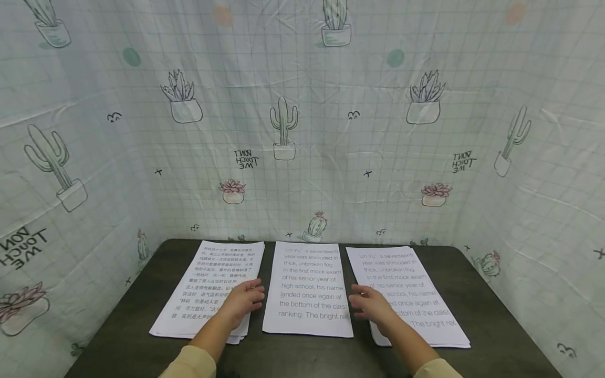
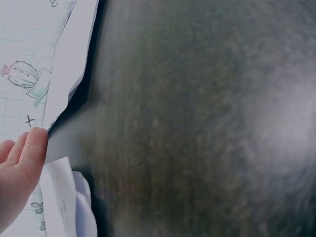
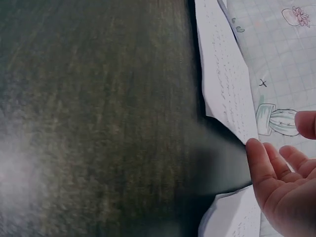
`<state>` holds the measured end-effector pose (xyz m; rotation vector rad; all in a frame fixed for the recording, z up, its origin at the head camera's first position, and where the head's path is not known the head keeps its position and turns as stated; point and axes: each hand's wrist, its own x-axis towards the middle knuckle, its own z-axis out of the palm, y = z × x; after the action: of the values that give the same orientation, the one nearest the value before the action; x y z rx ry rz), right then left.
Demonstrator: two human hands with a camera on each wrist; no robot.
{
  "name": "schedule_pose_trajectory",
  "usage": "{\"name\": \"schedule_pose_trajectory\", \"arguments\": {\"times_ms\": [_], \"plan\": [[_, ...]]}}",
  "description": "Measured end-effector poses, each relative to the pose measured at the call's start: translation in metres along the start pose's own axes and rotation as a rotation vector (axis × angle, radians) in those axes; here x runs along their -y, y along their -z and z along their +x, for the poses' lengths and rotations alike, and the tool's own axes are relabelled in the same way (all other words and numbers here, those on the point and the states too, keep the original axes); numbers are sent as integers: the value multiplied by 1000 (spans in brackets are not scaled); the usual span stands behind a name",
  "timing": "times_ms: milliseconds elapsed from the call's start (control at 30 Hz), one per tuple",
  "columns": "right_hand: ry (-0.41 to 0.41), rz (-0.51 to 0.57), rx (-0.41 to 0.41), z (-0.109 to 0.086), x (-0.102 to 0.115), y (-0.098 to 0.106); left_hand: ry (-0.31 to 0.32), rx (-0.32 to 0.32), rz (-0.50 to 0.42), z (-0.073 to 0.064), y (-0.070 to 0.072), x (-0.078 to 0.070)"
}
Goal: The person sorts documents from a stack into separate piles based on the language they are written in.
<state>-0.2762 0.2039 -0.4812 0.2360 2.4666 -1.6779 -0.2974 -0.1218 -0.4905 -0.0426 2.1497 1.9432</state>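
Three stacks of printed paper lie side by side on a dark table in the head view. Chinese text covers the left stack (image 1: 222, 270); English text is printed on the middle stack (image 1: 307, 278) and the right stack (image 1: 392, 268). My left hand (image 1: 240, 304) hovers over the inner edge of the left stack, its fingers relaxed and pointing toward the middle one. Over the right stack's inner edge is my right hand (image 1: 375, 307), fingers loosely bent toward the middle stack's edge. Neither hand holds anything. Both wrist views show the fingers near paper edges; contact is unclear.
The dark table (image 1: 302, 359) extends in front of the stacks and beyond them on both sides. A pale curtain (image 1: 302, 68) with cactus drawings hangs behind the table and along its left and right sides. Some sheets in the left stack sit unevenly at the front.
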Motion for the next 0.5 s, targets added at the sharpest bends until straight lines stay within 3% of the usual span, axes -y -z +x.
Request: {"name": "schedule_pose_trajectory", "arguments": {"times_ms": [233,500], "plan": [[-86,-1,17,-2,-3,-1,53,18,14,0,-4,4],[-128,-10,40,-3,0,-1,102,35,35,1,-6,5]]}}
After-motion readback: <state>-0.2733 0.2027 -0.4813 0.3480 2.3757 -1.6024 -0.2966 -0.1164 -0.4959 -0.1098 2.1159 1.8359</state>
